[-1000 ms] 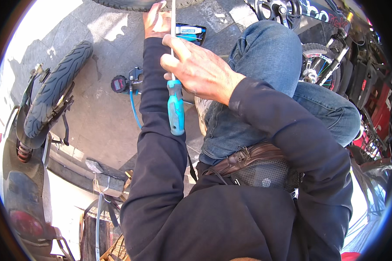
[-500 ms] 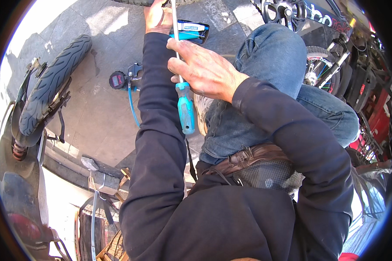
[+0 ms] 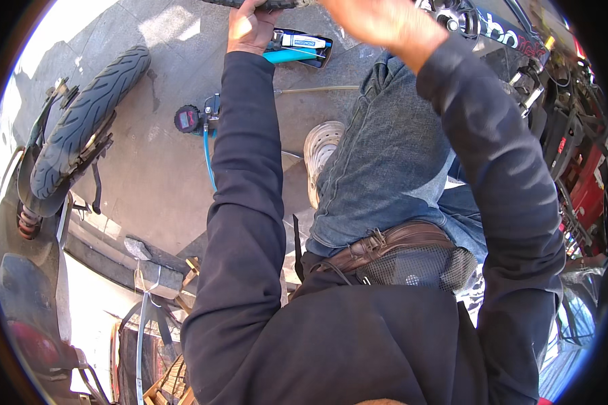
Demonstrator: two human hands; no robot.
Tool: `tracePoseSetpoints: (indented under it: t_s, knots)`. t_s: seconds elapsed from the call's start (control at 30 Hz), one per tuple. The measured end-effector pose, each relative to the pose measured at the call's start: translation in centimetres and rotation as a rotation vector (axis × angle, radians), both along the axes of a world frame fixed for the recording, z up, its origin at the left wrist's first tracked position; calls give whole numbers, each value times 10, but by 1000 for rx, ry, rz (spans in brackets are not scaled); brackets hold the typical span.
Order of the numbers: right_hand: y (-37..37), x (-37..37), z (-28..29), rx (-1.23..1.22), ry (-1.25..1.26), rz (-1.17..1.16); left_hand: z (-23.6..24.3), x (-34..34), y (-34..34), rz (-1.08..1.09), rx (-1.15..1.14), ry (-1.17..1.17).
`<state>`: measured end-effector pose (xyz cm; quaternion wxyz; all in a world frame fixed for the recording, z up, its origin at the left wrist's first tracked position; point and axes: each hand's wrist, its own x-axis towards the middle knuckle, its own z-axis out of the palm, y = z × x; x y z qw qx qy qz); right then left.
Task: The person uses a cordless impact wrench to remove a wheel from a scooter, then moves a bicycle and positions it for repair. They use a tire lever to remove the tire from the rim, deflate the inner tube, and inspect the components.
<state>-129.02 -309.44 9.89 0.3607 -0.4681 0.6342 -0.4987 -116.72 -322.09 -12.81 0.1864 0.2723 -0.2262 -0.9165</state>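
Observation:
At the top edge, my left hand (image 3: 250, 30) is closed on a black knobby tyre (image 3: 277, 3), most of which lies outside the picture. My right hand (image 3: 378, 20) reaches up to the same edge, to the right of the tyre. It is smeared by motion and its fingers are cut off, so what it holds, if anything, does not show. Just below the tyre, a dark tray (image 3: 324, 50) on the ground holds a white-and-blue tube (image 3: 300, 42) and a turquoise tool handle (image 3: 294, 55).
A round gauge (image 3: 188, 119) with a blue hose (image 3: 208, 158) lies on the paving beside my left forearm. Further left stands a scooter wheel (image 3: 91, 121). My bent knee (image 3: 405, 121) and shoe (image 3: 322, 148) are at centre. Bicycle parts (image 3: 530, 88) crowd the right.
My right hand has swung up and right, away from my left forearm. The turquoise-handled screwdriver it held is out of sight. My knee has shifted, and more of the shoe shows.

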Motion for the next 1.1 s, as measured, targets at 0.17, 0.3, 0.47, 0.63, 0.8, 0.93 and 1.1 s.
tracePoseSetpoints:
  t_s: [0.17, 0.3, 0.47, 0.63, 0.8, 0.93, 1.1]
  knots:
    - [-58, -84, -12, 324, -143, -234, 18, -21, 7, 0, 68, 67]
    - [-99, -90, -60, 486, -212, -175, 31, -8, 17, 269, 200, 36]
    - [-103, -72, -75, 597, -163, -341, 68, 31, 40, 499, -50, -311]
    - [-58, -104, -104, 729, -345, -469, 69, 172, 48, 212, -1199, -1292]
    - [-34, -17, -7, 661, -60, -274, 60, 274, 82, -130, -1336, -1644]
    - [4, 7, -30, 450, 191, -205, 54, 255, 119, -335, -895, -1873]
    - [-1, 52, 4, 362, 107, -29, -22, 275, 141, -240, -814, -1864]
